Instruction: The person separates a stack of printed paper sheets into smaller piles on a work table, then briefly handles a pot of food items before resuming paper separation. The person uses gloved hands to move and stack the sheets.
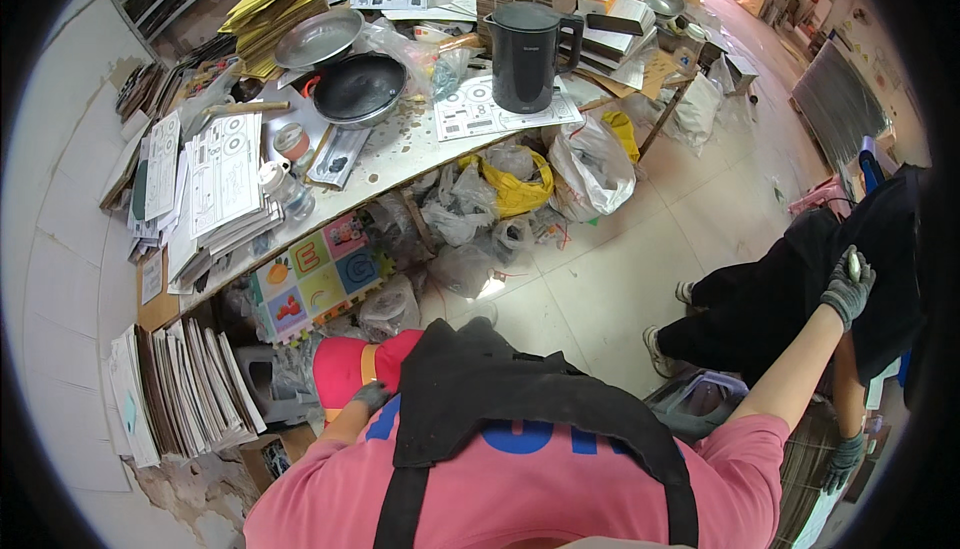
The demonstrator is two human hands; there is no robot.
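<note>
Kettle (525, 44) on table (400, 154); bags (520, 189) beneath.

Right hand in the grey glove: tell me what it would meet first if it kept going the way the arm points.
The right hand, holding a small pale object, already sits against a person's black garment, so that dark cloth comes first, though depth is hard to judge.

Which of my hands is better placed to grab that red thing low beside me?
Left. Your left hand is right at the red thing, while your right hand is stretched far out to the side, gripping a small pale item.
</note>
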